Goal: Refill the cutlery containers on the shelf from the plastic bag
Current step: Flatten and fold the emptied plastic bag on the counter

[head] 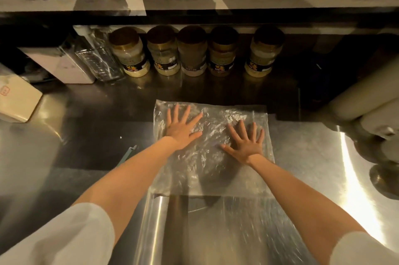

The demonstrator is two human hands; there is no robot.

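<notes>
Forearms [129, 169] reach forward; left hand [182, 131], right hand [246, 146] spread flat within plastic bag [212, 176] edges.

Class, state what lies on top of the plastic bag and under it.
On the plastic bag, the left hand and right hand press flat, fingers spread. Under it, the steel counter shows through; beneath the palms is hidden.

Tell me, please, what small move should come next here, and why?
Probably fold the plastic bag in half: it lies flat and looks empty on the counter, with the left hand and the right hand both spread open on it, so nothing seems left to pour.
</notes>
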